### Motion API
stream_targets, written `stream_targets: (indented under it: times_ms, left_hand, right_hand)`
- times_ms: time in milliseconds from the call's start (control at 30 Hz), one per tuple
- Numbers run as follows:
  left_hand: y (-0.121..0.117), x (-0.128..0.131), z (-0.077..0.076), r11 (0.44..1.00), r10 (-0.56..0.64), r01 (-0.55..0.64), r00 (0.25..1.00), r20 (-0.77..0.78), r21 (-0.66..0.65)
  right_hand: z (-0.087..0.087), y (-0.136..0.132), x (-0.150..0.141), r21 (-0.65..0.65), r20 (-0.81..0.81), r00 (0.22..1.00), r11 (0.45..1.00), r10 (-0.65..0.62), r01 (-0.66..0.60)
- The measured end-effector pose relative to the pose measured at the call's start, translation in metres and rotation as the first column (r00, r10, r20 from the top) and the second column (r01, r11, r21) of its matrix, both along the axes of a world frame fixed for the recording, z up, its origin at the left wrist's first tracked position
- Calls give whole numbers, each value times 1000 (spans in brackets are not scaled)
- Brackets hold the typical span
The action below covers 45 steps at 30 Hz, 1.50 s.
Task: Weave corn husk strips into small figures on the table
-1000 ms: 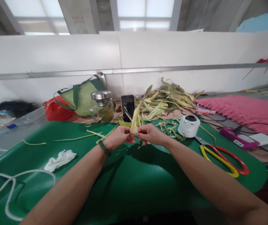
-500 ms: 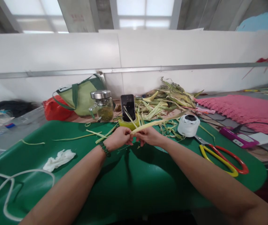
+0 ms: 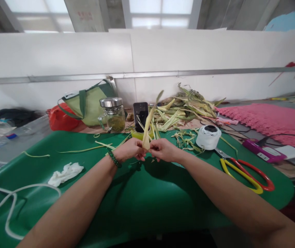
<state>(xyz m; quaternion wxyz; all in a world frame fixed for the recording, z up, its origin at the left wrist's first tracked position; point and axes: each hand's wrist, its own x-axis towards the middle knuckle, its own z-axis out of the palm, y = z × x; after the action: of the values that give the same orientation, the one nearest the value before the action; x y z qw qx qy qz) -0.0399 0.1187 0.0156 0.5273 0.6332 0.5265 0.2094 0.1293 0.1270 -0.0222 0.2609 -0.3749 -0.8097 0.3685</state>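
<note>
Pinched at its base between my two hands is a pale yellow-green corn husk (image 3: 149, 127), its thin tip pointing up and slightly right. My left hand (image 3: 130, 151), below a green bead bracelet (image 3: 114, 159) on the wrist, has its fingers closed on the husk. My right hand (image 3: 164, 150) touches the same base with closed fingertips, close against the left. Just behind the hands, a phone (image 3: 140, 115) stands upright in a yellow-green holder (image 3: 137, 135), partly covered by the husk. Thin husk strips (image 3: 85, 149) lie left of my hands on the green mat (image 3: 147, 199).
At the back is a heap of corn husks (image 3: 194, 103). Right of my hands are a white thread spool (image 3: 208, 137), scissors (image 3: 243, 172) and a purple power strip (image 3: 263, 151). To the left stand a glass jar (image 3: 115, 119), a green bag (image 3: 93, 106), crumpled tissue (image 3: 66, 174) and a white cable (image 3: 14, 206).
The husk has swung from pointing right, across my right hand, to standing nearly upright. Both hands have stayed in about the same place.
</note>
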Motion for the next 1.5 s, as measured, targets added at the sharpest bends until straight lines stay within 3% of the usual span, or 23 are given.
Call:
stream_targets:
  times_ms: [133,233,333,400,467,533,600,800,1067,1267,1367,1500]
  left_hand:
    - [3,-3,-1,998,-54,54,998,-12,-20]
    - [4,-2,-3,999,-47,46,998,-48,-16]
    - [4,-2,-4,999,-51,50,996,-67,-10]
    - [4,-3,-5,998,-62,61,996,-59,-12]
    - [4,-4,-4,997,-76,76,996,-44,-7]
    - [5,-5,-4,994,-107,108,993,-50,16]
    - [4,-6,-4,989,-140,144,987,-80,44]
    - [0,-3,-5,973,-186,205,968,-171,105]
    - [-9,10,-6,960,-97,161,958,-271,228]
    - [-7,10,-7,937,-23,134,946,-324,323]
    - [-3,5,-9,930,-85,194,940,-331,312]
    - [-1,1,-9,862,-130,252,948,-290,439]
  right_hand:
    - [3,-6,-3,140,142,989,990,-45,25]
    - [6,-10,-6,341,270,959,940,-90,-8]
    - [8,-11,-8,407,334,934,913,-125,-23]
    - [8,-9,-7,314,287,952,949,-108,13]
    - [8,-6,-5,92,162,986,995,-51,36]
    - [7,-2,-2,-124,16,1000,992,-10,12]
    - [7,0,-1,-217,-58,998,976,-7,-6]
    - [4,3,-2,-313,-89,996,950,-19,-10]
    - [4,3,-5,-291,-35,995,953,-93,79]
    - [9,2,-3,-443,-136,985,896,-102,32]
    - [12,0,-1,-467,-162,984,884,-72,-12]
    - [13,0,1,-442,-155,987,897,-43,-31]
